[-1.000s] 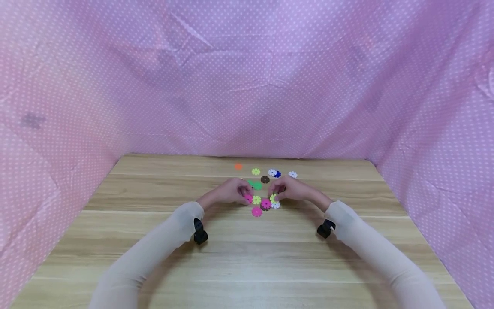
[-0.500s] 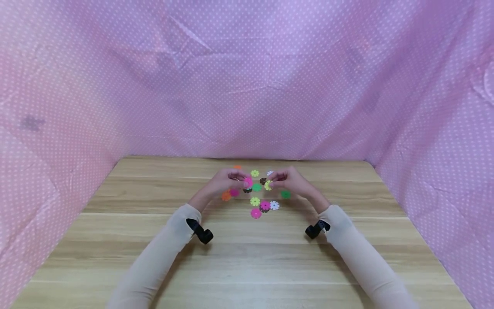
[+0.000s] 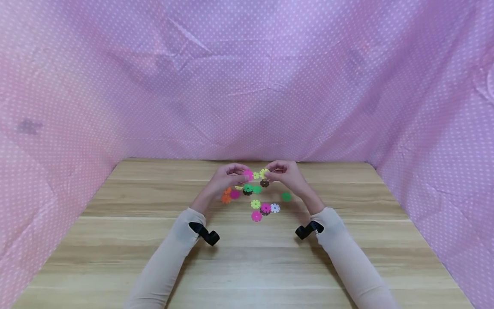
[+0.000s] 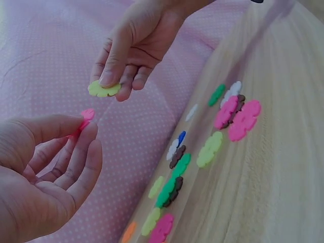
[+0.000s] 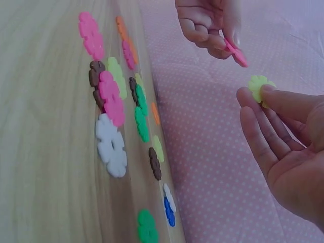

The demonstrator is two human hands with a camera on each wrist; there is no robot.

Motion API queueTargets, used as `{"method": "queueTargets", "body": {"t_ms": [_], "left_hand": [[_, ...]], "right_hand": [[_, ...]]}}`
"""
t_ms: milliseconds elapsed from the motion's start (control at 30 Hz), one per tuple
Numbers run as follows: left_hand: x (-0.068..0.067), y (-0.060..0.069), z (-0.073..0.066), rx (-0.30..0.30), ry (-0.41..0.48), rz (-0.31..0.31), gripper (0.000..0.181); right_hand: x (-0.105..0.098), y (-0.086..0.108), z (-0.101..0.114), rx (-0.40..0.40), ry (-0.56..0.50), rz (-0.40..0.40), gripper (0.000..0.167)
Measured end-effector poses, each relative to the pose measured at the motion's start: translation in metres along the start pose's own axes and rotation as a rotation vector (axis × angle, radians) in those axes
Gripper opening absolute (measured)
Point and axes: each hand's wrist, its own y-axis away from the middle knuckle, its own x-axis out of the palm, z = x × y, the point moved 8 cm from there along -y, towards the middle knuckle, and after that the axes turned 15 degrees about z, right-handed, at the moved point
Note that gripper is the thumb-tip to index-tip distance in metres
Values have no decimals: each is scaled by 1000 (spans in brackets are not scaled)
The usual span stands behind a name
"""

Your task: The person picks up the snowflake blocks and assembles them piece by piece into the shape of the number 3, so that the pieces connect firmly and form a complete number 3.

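Observation:
Between thumb and fingers my left hand (image 3: pixel 227 177) pinches a pink snowflake disc (image 3: pixel 248 175), seen nearly edge-on in the right wrist view. Opposite it, my right hand (image 3: pixel 288 174) pinches a yellow snowflake disc (image 3: pixel 263 173) by its rim. Both discs are held up above the table, a small gap apart. On the wood below lie green discs (image 3: pixel 257 189), a brown disc (image 3: pixel 264 183) and another yellow disc (image 3: pixel 255 204). Closer to the front, a pink disc (image 5: pixel 111 97) overlaps a brown one beside a white disc (image 5: pixel 110 146).
Orange discs (image 3: pixel 226 198) and a magenta disc (image 3: pixel 235 194) lie left of the group, and a lone green disc (image 3: pixel 286 196) lies to the right. A blue disc (image 5: pixel 169 211) touches a white one near the far edge. Pink dotted cloth (image 3: pixel 247 107) hangs behind the wooden table (image 3: pixel 247 266).
Both hands have risen off the table and moved away from the body, carrying the pink and yellow discs. The two held discs have come closer together.

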Motion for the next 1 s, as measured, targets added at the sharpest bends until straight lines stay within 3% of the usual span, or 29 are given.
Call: {"method": "queueTargets", "body": {"t_ms": [367, 600, 1000], "left_hand": [[-2, -4, 0, 32, 25, -35, 32], [2, -5, -7, 62, 23, -45, 32], [6, -4, -5, 47, 42, -65, 32]], "right_hand": [[-3, -3, 6, -44, 91, -70, 20], [2, -3, 11, -99, 74, -68, 20], [7, -1, 19, -113, 143, -76, 17]]}}
